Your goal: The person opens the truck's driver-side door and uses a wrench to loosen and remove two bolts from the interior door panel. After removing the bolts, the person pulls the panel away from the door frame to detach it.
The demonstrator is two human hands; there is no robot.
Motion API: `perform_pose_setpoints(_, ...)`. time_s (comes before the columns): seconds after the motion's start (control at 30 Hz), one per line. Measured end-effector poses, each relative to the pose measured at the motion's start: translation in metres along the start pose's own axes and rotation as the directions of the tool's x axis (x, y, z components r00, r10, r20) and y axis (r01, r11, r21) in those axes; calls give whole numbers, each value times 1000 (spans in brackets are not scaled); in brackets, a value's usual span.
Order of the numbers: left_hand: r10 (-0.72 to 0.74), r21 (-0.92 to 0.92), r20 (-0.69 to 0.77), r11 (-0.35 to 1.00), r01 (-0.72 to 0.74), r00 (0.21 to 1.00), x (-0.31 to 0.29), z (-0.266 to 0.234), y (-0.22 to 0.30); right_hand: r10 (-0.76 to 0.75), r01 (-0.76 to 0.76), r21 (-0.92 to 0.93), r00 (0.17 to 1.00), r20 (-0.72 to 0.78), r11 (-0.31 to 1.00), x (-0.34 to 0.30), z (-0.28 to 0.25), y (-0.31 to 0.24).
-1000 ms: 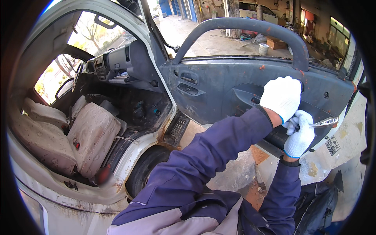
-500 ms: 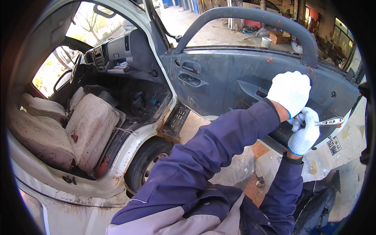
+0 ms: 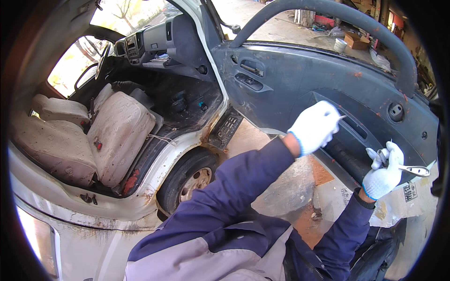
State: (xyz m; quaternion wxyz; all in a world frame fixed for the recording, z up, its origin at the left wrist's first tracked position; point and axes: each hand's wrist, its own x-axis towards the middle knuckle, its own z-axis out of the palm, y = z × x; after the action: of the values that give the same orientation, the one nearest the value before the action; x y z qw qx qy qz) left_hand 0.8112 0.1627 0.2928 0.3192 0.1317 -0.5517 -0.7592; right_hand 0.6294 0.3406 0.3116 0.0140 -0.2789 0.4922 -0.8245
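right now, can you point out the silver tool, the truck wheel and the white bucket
Silver tool (image 3: 415, 171): head view, on its exposed handle.
Truck wheel (image 3: 193, 182): head view, on its rusty rim.
White bucket (image 3: 340, 46): head view, on its outer wall.

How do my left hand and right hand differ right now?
Your left hand is closed, while your right hand is looser and more open. A thin object pokes from the left; the right holds a silver metal tool. The left sits higher in view than the right. Both wear white gloves.
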Motion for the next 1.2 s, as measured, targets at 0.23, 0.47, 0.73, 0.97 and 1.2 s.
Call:
perform_pose_setpoints(0.23,-363,-714,-311,700,37,878,-182,-217,-125,-110,106,-94,993,-47,990,4,-15,12)
perform_pose_setpoints(0.47,-372,-585,-764,744,-322,527,-275,-417,-144,-402,489,-554,872,281,674,2,-34,16)
perform_pose_setpoints(0.73,-205,-262,-957,918,-299,207,-195,-682,-102,-624,211,-885,774,-108,415,11,1,28)
perform_pose_setpoints(0.97,-404,-404,-908,915,-23,-114,-147,-796,-85,-692,-153,-987,706,-150,58,35,8,28)
perform_pose_setpoints(1.2,-325,-316,-943,943,106,78,-156,-755,-116,-717,-281,-960,668,-200,5,47,-20,25)
